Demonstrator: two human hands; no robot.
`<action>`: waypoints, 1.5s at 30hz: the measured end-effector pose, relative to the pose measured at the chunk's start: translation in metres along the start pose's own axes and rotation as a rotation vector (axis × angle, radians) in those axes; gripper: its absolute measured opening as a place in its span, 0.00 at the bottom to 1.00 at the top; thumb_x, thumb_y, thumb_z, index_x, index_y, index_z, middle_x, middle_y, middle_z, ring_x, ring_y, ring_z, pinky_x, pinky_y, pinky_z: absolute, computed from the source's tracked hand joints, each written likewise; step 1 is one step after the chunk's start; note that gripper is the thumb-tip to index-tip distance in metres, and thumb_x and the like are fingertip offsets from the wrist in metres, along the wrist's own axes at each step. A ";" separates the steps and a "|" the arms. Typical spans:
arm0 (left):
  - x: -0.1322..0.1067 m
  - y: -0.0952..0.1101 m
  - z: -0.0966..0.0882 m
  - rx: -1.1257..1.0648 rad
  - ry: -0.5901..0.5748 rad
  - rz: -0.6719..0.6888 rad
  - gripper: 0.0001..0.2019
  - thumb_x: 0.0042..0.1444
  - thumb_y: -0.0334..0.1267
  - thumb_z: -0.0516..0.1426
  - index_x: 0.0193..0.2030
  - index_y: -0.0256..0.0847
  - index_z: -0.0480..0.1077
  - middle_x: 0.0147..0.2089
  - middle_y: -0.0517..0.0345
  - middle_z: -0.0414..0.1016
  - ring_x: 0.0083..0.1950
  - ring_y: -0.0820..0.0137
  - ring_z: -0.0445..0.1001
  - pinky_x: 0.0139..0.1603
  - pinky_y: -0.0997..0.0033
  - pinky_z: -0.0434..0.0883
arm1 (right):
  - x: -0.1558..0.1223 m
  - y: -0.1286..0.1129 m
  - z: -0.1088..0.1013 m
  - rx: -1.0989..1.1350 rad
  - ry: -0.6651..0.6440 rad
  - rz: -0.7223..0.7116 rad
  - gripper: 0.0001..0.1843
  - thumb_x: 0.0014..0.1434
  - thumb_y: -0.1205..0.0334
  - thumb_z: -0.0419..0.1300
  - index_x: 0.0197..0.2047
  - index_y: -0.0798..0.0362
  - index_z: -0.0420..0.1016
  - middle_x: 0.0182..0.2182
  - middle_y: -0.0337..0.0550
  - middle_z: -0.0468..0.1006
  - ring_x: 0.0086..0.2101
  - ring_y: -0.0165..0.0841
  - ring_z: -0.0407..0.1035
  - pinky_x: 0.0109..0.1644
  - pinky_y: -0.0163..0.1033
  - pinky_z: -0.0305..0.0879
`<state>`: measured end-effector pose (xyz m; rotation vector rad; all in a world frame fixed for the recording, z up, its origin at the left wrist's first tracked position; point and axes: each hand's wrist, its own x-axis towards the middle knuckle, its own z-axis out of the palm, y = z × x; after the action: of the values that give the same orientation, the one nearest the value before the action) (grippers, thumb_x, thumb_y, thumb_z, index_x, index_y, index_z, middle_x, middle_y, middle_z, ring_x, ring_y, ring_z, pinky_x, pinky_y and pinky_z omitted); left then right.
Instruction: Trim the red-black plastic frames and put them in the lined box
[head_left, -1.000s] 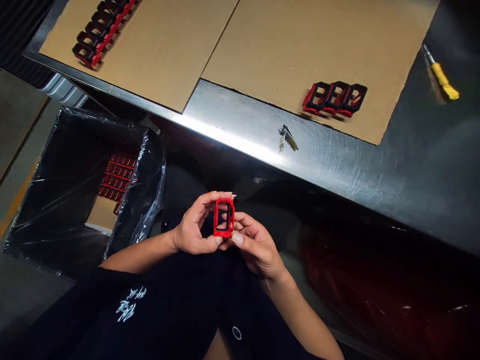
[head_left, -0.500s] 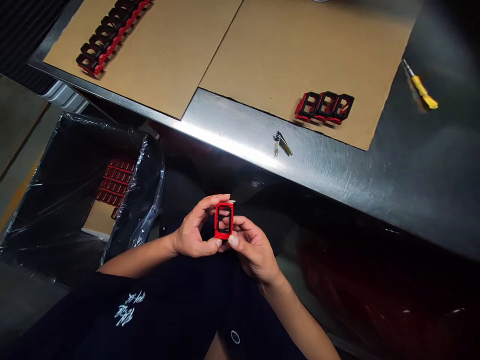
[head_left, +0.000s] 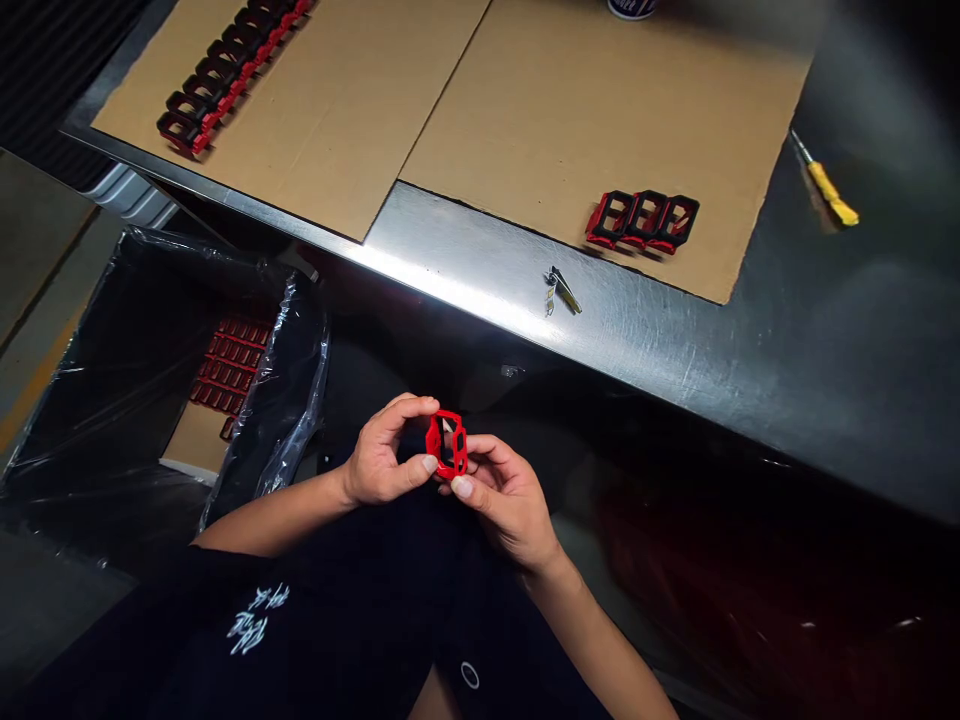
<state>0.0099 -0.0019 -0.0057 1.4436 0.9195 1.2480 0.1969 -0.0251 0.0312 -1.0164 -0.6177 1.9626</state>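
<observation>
Between my two hands is a small red and black plastic frame point(head_left: 458, 462), turned partly sideways so that its red side with openings shows. My left hand point(head_left: 388, 455) pinches it from the left, index finger at the top edge and thumb at the lower left. From the right, my right hand point(head_left: 514, 498) grips its lower end with thumb and fingers; some fingertips are hidden behind it. The piece is held in front of my body, below the edge of the metal table point(head_left: 630, 345).
Three similar frames point(head_left: 643, 222) sit on cardboard point(head_left: 555, 120); a long row of frames point(head_left: 217, 75) stands further left. A small metal tool point(head_left: 562, 290), yellow-handled screwdriver point(head_left: 829, 190) and can point(head_left: 632, 8) are on the table. The plastic-lined bin point(head_left: 97, 400) at left holds several frames point(head_left: 229, 365).
The frame has turned in my hands from facing me to showing its side. My left fingers have shifted slightly on it. The whole view has moved a little.
</observation>
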 end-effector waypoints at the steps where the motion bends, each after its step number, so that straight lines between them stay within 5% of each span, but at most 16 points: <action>1: 0.001 0.001 -0.001 0.029 0.011 -0.009 0.23 0.58 0.43 0.64 0.60 0.44 0.72 0.47 0.50 0.76 0.45 0.64 0.77 0.46 0.62 0.77 | 0.000 0.000 0.000 -0.021 0.008 -0.003 0.17 0.51 0.58 0.78 0.43 0.48 0.82 0.38 0.40 0.84 0.36 0.31 0.78 0.44 0.39 0.80; 6: 0.006 0.010 -0.002 0.063 0.028 -0.119 0.11 0.61 0.41 0.61 0.48 0.41 0.78 0.43 0.50 0.83 0.42 0.64 0.81 0.45 0.63 0.77 | -0.003 0.002 0.000 -0.120 0.062 -0.049 0.16 0.48 0.59 0.79 0.40 0.48 0.82 0.46 0.44 0.82 0.37 0.33 0.77 0.41 0.40 0.81; 14: 0.013 0.008 -0.009 -0.101 0.257 -0.241 0.13 0.66 0.43 0.55 0.45 0.39 0.79 0.36 0.53 0.82 0.40 0.64 0.81 0.48 0.60 0.77 | -0.004 -0.002 0.000 -0.142 0.055 -0.094 0.13 0.51 0.60 0.77 0.39 0.48 0.82 0.48 0.44 0.79 0.42 0.36 0.77 0.41 0.41 0.81; 23: 0.009 0.035 0.003 0.071 -0.041 -0.305 0.06 0.56 0.36 0.62 0.40 0.39 0.72 0.29 0.61 0.71 0.28 0.74 0.68 0.31 0.74 0.68 | 0.002 0.000 0.003 -0.083 0.029 -0.135 0.12 0.52 0.59 0.76 0.37 0.47 0.80 0.45 0.43 0.80 0.40 0.35 0.76 0.48 0.44 0.78; 30: 0.012 0.039 0.010 0.013 -0.021 -0.388 0.06 0.60 0.39 0.60 0.35 0.39 0.72 0.29 0.59 0.73 0.30 0.72 0.69 0.32 0.73 0.68 | 0.002 0.003 0.004 -0.097 0.058 -0.127 0.11 0.51 0.59 0.77 0.34 0.47 0.80 0.43 0.42 0.80 0.37 0.33 0.75 0.44 0.41 0.76; 45: 0.010 0.040 0.011 0.059 -0.010 -0.336 0.13 0.65 0.46 0.59 0.35 0.39 0.74 0.31 0.58 0.77 0.27 0.74 0.70 0.32 0.73 0.69 | 0.001 0.004 0.003 -0.233 0.109 -0.238 0.10 0.49 0.56 0.78 0.32 0.46 0.84 0.42 0.44 0.83 0.40 0.40 0.78 0.47 0.47 0.78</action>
<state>0.0209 -0.0035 0.0354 1.2747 1.1471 0.9698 0.1926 -0.0260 0.0297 -1.1271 -0.8792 1.6438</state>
